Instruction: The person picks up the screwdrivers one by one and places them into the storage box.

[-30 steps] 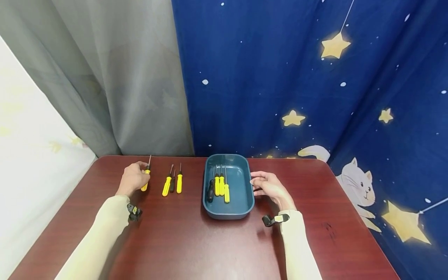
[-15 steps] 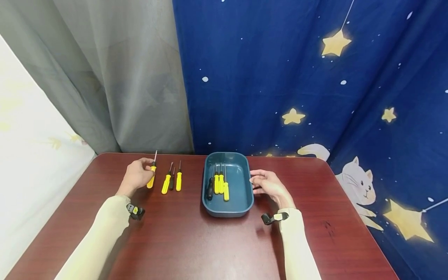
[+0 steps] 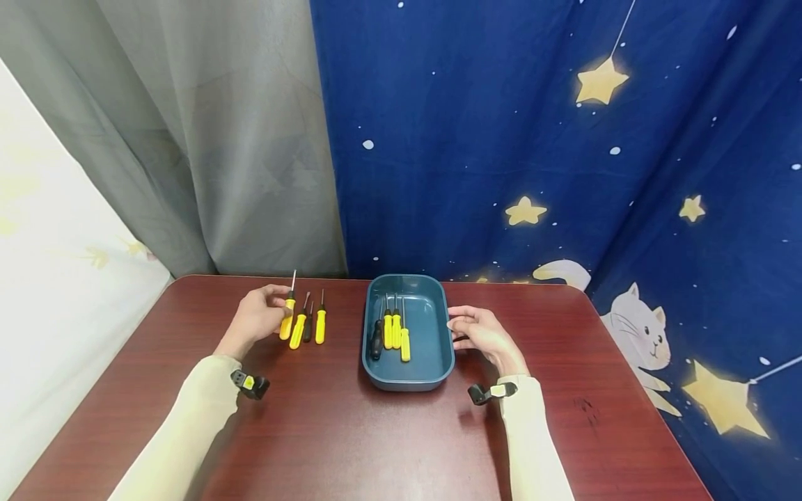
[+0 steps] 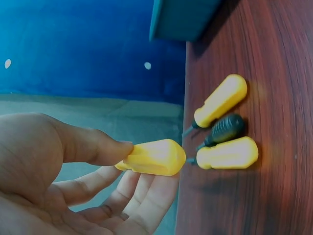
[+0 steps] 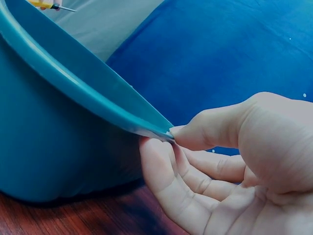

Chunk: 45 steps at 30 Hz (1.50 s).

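My left hand (image 3: 258,316) pinches a yellow-handled screwdriver (image 4: 159,156) between thumb and fingers, its shaft pointing toward the back in the head view. In the left wrist view this tool is held above the tabletop's edge. Just right of it lie a yellow screwdriver (image 3: 299,331), a black screwdriver (image 3: 308,330) and another yellow screwdriver (image 3: 321,325). On the right, my right hand (image 3: 485,334) pinches the rim of a blue-green tray (image 5: 63,83) with thumb and index finger. Inside the tray lie a black screwdriver (image 3: 376,341) and several yellow screwdrivers (image 3: 405,345).
The reddish-brown wooden table (image 3: 338,438) carries everything. Behind its back edge hang a grey curtain (image 3: 263,139) and a blue starry curtain (image 3: 451,139). A dark smudge (image 3: 587,410) marks the tabletop at the right.
My left hand has moved to the right with the yellow screwdriver, off its former spot and close beside the screwdrivers on the table. The right hand and tray stay put.
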Tool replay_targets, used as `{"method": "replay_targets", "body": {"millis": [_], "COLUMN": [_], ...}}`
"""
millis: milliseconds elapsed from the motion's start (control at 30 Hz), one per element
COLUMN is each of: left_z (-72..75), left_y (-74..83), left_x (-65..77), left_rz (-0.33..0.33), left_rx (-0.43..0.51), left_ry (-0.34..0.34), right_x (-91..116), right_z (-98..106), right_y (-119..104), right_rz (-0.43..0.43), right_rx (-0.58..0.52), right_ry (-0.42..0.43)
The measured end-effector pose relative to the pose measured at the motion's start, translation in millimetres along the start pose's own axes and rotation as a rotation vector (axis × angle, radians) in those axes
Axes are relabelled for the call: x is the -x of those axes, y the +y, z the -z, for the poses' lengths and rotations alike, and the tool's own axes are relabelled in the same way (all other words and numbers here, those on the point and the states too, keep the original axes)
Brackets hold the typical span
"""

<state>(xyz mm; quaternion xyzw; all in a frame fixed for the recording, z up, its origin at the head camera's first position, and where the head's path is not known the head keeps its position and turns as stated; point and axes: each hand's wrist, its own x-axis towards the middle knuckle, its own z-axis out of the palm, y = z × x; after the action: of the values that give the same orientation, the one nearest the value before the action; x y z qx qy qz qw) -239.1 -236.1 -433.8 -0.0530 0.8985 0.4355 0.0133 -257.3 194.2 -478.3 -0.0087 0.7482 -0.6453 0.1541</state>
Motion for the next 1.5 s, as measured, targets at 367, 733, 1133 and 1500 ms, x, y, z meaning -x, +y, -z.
{"method": "replay_targets", "body": {"millis": [367, 733, 1133, 1500], "left_z": [-7.4, -21.0, -39.2, -57.3], "left_y": [12.7, 24.6, 40.8, 53.6], "left_x": [1.6, 4.1, 7.8, 3.0], "left_rz": [-0.016, -0.041, -0.048, -0.037], "left_rx": [0.080, 0.165, 0.237, 0.282], "left_ry": [-0.024, -0.077, -0.137, -0.157], "right_x": [-2, -1, -1, 2], "right_z": [0, 0, 0, 0], "right_y": [1, 0, 2, 0], "right_rz": [0.017, -0.001, 0.019, 0.017], "right_rx": [0.002, 0.008, 0.003, -0.004], "right_ry": [-0.019, 0.004, -0.014, -0.015]}}
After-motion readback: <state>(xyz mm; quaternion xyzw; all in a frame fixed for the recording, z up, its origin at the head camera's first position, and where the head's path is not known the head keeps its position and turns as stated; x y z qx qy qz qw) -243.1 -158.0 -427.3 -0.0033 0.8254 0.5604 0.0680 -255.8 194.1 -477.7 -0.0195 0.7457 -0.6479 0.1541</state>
